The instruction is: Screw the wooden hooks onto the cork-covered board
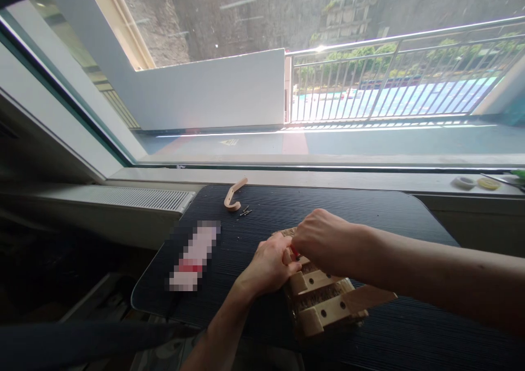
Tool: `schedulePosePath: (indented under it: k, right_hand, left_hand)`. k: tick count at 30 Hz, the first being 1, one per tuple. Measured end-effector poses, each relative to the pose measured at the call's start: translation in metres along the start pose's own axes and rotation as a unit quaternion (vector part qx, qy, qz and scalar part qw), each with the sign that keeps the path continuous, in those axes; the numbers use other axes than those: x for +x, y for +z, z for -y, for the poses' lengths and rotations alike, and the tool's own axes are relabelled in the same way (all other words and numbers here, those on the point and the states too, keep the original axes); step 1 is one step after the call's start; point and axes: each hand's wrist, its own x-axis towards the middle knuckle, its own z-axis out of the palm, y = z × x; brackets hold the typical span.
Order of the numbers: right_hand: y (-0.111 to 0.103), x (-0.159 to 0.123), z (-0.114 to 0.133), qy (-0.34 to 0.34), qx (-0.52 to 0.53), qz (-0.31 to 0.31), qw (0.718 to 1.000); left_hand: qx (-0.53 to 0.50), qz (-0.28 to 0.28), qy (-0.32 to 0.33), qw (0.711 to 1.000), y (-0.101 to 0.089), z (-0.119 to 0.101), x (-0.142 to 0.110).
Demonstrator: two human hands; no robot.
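Observation:
On the black table lies a wooden board with bark-like edges. Two pale wooden hooks show across it, the nearer hook and a second hook, each with dark screw holes. My left hand is closed at the board's far end, its fingers pinching a wooden piece that they mostly hide. Over the same spot, my right hand is a fist around a small red-handled tool, apparently a screwdriver; most of it is covered. A loose curved wooden hook rests farther back, beside several screws.
A blurred-out pink and red object lies on the left of the black table. Behind stands a windowsill with rolls of tape at the right. A vented cover adjoins the table's left side.

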Motion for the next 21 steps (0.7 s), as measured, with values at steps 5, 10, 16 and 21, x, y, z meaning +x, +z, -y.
schedulePosePath:
  k: [5, 10, 16, 21]
  right_hand:
    - [0.021, 0.012, -0.010, -0.031, -0.008, -0.062, 0.998]
    - [0.021, 0.017, -0.018, -0.029, 0.022, -0.043, 0.998]
    - [0.020, 0.018, -0.031, 0.023, 0.115, -0.035, 0.993]
    - [0.030, 0.025, -0.045, 0.041, 0.210, -0.013, 0.977]
  left_hand:
    - [-0.002, 0.008, 0.007, 1.000, 0.000, 0.000, 0.001]
    - [0.006, 0.007, 0.015, 1.000, 0.001, 0.000, 0.002]
    - [-0.007, 0.009, 0.020, 1.000, -0.001, 0.000, 0.001]
    - [-0.019, 0.016, 0.012, 1.000, -0.004, -0.002, 0.000]
